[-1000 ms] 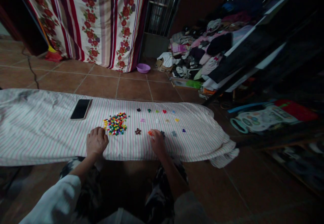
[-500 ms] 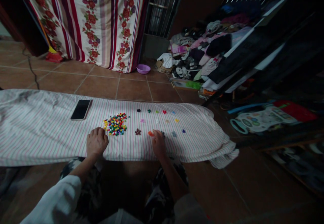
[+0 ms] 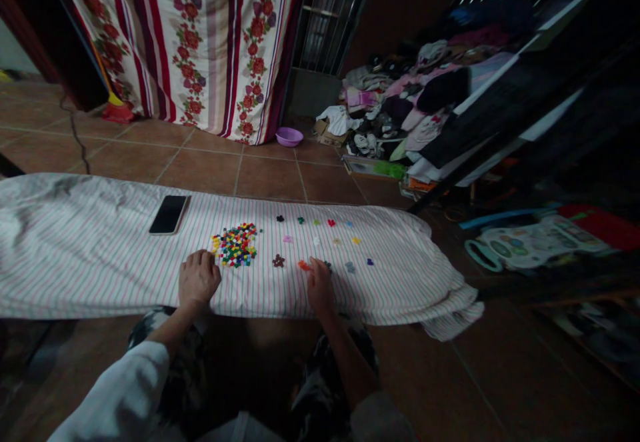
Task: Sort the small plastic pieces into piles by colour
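My right hand lies over the striped cloth with its fingers close together, and its fingertips touch the small orange blocks. To its left rests my left hand, fingers curled; anything under them is hidden. It is at the lower left edge of a mixed pile of tiny coloured blocks. Sorted little groups sit in rows: brown blocks, pink, black, green, red, yellow, grey and dark blue. A dark group is partly covered by my right hand.
A phone lies on the striped cloth at the left. Beyond the cloth are a tiled floor, a purple basin, a floral curtain and a heap of clothes. A toy board stands at the right.
The whole view has shifted slightly, so things appear a little further right. Both hands stay in nearly the same places on the cloth, the right one still at the orange blocks.
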Tool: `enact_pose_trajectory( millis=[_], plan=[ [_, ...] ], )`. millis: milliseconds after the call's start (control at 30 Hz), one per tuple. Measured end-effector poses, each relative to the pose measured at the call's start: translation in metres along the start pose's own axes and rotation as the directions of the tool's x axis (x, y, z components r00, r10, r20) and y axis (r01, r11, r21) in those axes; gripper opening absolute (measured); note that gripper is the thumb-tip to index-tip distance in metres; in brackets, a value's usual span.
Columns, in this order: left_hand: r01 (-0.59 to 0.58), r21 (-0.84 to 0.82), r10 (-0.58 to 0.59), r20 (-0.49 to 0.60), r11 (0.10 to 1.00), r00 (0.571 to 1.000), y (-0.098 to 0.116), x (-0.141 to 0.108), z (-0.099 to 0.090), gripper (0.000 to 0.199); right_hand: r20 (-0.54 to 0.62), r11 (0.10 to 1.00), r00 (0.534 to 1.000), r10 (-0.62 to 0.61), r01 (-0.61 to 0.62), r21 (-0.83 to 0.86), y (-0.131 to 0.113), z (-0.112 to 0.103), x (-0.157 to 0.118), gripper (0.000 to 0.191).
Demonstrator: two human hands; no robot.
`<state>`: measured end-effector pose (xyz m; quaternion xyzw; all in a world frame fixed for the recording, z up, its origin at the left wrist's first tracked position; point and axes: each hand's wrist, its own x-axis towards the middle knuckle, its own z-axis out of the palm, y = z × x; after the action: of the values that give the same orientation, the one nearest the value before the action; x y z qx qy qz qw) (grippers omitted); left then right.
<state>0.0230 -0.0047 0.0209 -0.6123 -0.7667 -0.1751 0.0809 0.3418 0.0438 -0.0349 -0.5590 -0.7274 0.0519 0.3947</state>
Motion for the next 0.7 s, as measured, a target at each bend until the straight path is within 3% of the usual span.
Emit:
enact_pose_trajectory(
  millis=[233,500,700],
  plan=[
    [0.006,0.013,-0.006,-0.003,1.0,1.0,-0.001,0.001,0.003,0.02,0.019,0.995,0.995,-0.095,0.095,0.02,-0.038,0.003,0.009,0.038],
    [0.008,-0.015,-0.008,-0.009,1.0,1.0,-0.002,0.001,0.004,0.02,0.313,0.986,0.939,-0.144,0.109,0.127,-0.107,0.038,0.022,0.036],
    [-0.001,-0.043,0.001,-0.009,0.999,1.0,-0.003,0.001,0.006,0.02,0.392,0.99,0.909,-0.141,0.126,0.064,-0.128,0.055,0.027,0.034]
  ],
)
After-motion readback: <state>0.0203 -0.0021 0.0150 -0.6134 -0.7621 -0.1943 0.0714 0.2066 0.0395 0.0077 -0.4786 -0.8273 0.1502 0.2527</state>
